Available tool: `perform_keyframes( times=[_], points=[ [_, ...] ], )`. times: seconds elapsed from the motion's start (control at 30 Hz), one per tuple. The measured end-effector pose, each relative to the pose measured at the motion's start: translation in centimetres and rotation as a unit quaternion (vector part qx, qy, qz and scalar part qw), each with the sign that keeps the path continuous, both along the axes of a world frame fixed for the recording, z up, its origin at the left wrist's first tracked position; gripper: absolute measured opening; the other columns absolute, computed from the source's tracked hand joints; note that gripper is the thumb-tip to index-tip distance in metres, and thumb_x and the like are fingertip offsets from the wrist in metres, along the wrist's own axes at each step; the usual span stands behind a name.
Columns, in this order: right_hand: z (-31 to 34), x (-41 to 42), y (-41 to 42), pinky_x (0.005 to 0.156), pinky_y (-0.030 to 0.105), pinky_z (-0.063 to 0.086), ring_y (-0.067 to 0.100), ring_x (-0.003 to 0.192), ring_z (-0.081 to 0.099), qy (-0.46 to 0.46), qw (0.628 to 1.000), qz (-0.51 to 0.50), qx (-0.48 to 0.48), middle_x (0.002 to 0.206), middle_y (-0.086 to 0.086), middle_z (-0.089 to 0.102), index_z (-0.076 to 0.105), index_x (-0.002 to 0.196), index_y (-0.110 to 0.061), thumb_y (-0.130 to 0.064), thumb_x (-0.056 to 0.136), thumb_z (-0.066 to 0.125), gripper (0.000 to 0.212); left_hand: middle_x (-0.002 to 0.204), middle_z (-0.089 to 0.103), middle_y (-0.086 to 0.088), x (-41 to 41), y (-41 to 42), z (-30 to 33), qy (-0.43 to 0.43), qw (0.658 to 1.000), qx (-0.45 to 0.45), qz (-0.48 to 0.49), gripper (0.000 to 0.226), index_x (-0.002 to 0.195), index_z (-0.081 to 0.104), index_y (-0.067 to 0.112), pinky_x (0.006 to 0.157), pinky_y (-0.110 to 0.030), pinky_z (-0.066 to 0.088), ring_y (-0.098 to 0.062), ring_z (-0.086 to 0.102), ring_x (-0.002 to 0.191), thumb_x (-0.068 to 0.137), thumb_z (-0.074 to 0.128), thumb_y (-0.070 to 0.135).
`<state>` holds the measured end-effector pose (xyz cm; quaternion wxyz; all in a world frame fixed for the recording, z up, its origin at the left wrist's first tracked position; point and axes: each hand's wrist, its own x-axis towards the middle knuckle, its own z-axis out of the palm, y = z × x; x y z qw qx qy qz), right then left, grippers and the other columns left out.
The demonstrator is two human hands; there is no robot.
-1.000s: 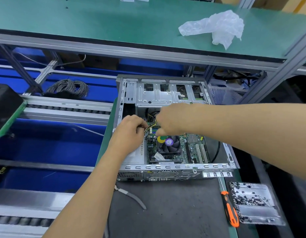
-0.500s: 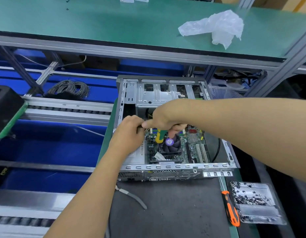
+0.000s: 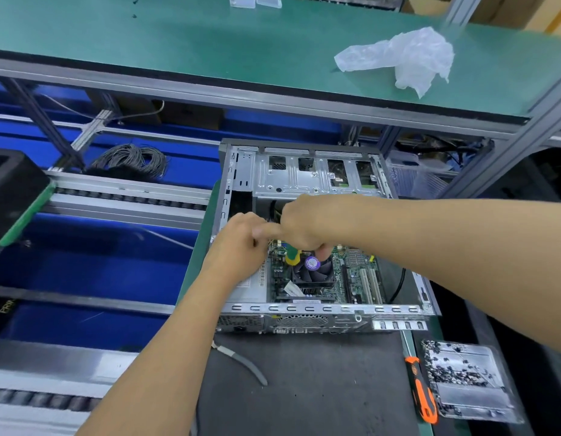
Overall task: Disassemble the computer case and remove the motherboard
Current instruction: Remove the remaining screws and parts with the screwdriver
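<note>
Case (image 3: 307, 180) lies open on its side on the table (image 3: 320, 388), motherboard (image 3: 354, 275) still seated in the bottom, fan cooler (image 3: 312, 272) on top of it. From my remote seat: right hand (image 3: 304, 226) has its grip curled round a green/yellow screwdriver handle (image 3: 293, 256), tip pointing down into the board's upper-left corner. Left hand (image 3: 241, 243) is curled tight just beside it, at the edge by the power supply (image 3: 250, 287). I can't tell what, if anything, that grip holds; could be a cable or connector, could be just bracing. Risks as I see them: driver tip slipping off the screw and gouging traces or components near the fan; a freed screw dropping under the board or into the fan; the yellow/black wires (image 3: 277, 215) behind the hands getting snagged or yanked if the board is lifted with connectors still plugged; sharp sheet-metal edges against the knuckles. Hidden: the screw, the driver shaft and tip, and both sets of fingertips are all behind the hands. The board's top edge is covered, so I can't count remaining screws or cables. The black cable (image 3: 398, 284) at the right wall runs out of sight. Spare orange screwdriver (image 3: 422, 391), tray of screws (image 3: 464, 376) and cutters (image 3: 241, 361) sit on the table in front of the case, untouched.
</note>
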<state>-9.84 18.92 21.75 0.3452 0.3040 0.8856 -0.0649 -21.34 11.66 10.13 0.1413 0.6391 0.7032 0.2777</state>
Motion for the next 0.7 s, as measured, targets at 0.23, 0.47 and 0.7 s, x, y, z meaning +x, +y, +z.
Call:
perform_keyframes(
  times=[0.23,0.47,0.7],
  points=[
    [0.3,0.7,-0.5,0.081,0.044,0.052,0.030,0.090,0.055,0.026,0.933,0.344,0.098,0.112,0.007,0.059,0.052,0.128,-0.018,-0.040,0.099,0.049,0.037,0.066,0.044,0.012,0.4,-0.2,0.7,-0.037,0.999,0.022,0.022,0.038,0.057,0.037,0.032,0.053,-0.026,0.029,-0.008,0.044,0.071,0.074,0.048,0.001],
    [0.3,0.4,0.4,0.054,0.032,0.046,0.025,0.064,0.060,0.001,0.998,0.041,0.040,0.073,0.005,0.058,0.063,0.104,-0.013,-0.045,0.091,0.062,0.034,0.085,0.058,0.009,0.3,-0.3,0.4,-0.054,0.998,0.000,0.026,0.019,0.080,0.065,0.020,0.076,-0.034,0.046,-0.015,0.050,0.091,0.086,0.047,0.017],
    [0.1,1.1,-0.2,0.060,0.038,0.043,0.027,0.078,0.049,0.004,0.951,0.285,0.120,0.091,0.008,0.046,0.050,0.126,-0.015,-0.030,0.100,0.049,0.030,0.085,0.059,0.001,0.2,-0.2,0.4,-0.037,0.999,0.003,0.029,0.018,0.083,0.065,0.012,0.075,-0.038,0.047,-0.016,0.049,0.088,0.083,0.049,0.003]
  ],
)
